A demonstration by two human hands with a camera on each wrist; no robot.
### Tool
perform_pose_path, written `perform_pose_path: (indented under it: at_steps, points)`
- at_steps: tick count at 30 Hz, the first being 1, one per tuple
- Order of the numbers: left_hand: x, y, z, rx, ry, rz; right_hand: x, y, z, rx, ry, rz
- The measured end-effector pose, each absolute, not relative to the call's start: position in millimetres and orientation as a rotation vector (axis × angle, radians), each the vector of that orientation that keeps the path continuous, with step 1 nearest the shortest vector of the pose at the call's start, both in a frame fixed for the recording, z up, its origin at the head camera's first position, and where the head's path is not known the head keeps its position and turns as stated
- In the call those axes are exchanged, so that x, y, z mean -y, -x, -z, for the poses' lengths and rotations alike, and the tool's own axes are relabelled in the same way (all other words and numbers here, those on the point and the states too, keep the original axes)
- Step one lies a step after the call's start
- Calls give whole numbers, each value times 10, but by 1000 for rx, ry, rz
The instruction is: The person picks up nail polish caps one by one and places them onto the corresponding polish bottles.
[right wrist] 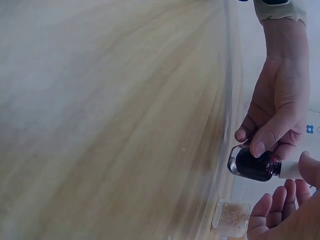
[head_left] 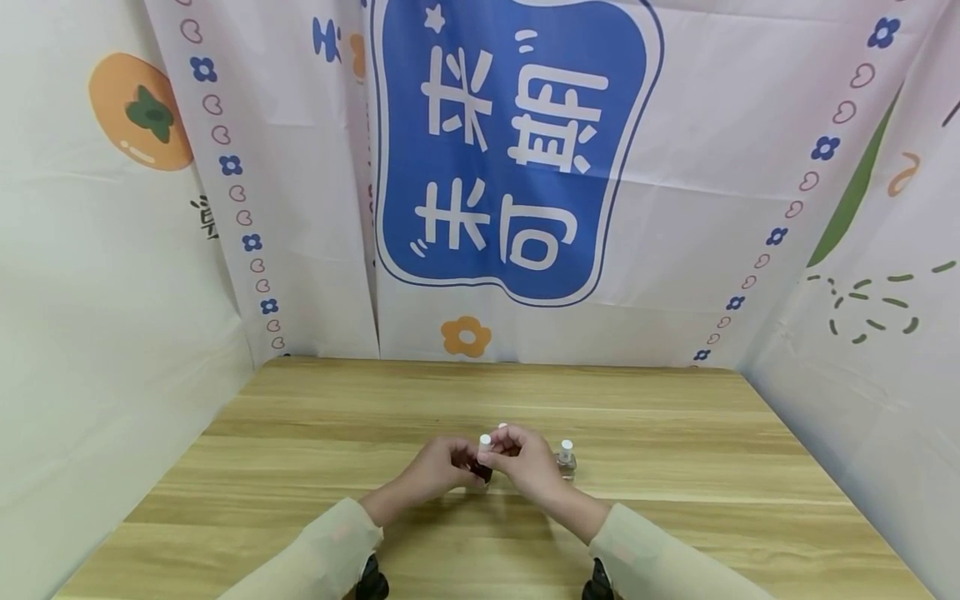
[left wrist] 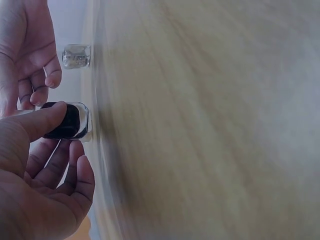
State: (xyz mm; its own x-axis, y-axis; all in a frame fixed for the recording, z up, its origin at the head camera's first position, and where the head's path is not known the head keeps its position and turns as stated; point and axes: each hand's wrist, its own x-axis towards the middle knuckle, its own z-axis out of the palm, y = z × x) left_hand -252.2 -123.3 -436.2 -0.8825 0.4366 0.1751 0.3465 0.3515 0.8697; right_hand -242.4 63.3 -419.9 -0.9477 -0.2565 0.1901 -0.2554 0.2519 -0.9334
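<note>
A dark nail polish bottle (right wrist: 252,165) with a long white cap (head_left: 485,443) is between the two hands, near the middle of the table. My left hand (head_left: 437,468) grips its glass body between thumb and fingers. With thumb and fingertips, my right hand (head_left: 534,468) pinches the white cap from the other side. Just right of that hand, a clear nail polish bottle (head_left: 567,465) with glitter inside and a white cap stands upright on the table. Another small white top (head_left: 502,427) peeks out behind the right hand's fingers; whatever is below it is hidden.
The wood-grain table (head_left: 315,417) reaches back to a printed white cloth (head_left: 697,250) with a blue sign. Cloth walls also rise along the left and right sides. Dark bands sit around both wrists, by the pale sleeves (head_left: 315,554).
</note>
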Motion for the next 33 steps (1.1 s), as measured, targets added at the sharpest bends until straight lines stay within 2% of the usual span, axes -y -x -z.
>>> perform_pose_path:
  at_steps: [33]
  points:
    - [1249,2538,4393,-2516,-706,-1547,-598,2465,4224,-2498,512,1778]
